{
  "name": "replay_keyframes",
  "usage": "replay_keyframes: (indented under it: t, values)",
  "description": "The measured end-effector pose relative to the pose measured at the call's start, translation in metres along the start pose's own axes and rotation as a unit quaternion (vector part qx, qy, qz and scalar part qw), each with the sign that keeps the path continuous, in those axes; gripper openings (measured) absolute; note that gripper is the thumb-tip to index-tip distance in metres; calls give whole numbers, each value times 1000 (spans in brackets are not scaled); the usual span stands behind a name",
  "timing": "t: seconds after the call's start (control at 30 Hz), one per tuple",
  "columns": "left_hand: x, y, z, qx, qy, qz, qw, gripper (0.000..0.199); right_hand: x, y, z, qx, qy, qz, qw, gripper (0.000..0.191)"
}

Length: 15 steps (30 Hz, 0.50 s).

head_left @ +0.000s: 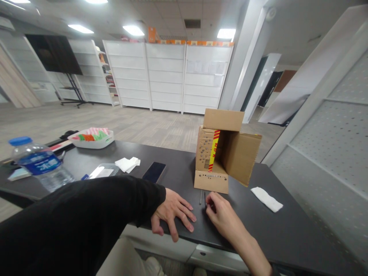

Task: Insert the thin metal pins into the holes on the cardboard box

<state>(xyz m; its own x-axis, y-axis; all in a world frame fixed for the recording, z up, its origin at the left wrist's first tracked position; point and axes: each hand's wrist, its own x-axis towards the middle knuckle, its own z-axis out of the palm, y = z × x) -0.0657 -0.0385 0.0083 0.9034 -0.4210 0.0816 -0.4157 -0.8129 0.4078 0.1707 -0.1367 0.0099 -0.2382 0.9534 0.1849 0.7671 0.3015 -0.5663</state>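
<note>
"Where is the thin metal rod?"

"It is lying on the bench, between the two hands, and its far end comes to the lower flap of the open cardboard box. The fingers of the right hand are near it, on its right side."

"Do these fingers hold something?"

"They are curled, with the tips close together, just beside a dark thin rod. If they are clamped on it, I cannot tell (the fingers hide a part of it)."

"And the left hand?"

"It rests on the bench near the front edge, palm down. Its fingers are spread apart, they hold nothing, and they point toward the rods without touching them."

"What else is close?"

"A smartphone lies beyond the left hand, and some folded white tissues are to the left of it. One more white tissue lies to the right of the box, well apart from the right hand."
</note>
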Motion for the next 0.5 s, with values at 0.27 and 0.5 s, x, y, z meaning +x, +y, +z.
replay_keyframes:
  t: [0.27, 0.5]
  values:
    - [-1, 0, 1, -1, -13, -12, 1000, 35, 2, -3, 4, -7, -21, 11, 1000, 13]
    - [-2, -1, 2, 17, 4, 3, 1000, 33, 6, -4, 6, -8, -23, 7, 1000, 14]
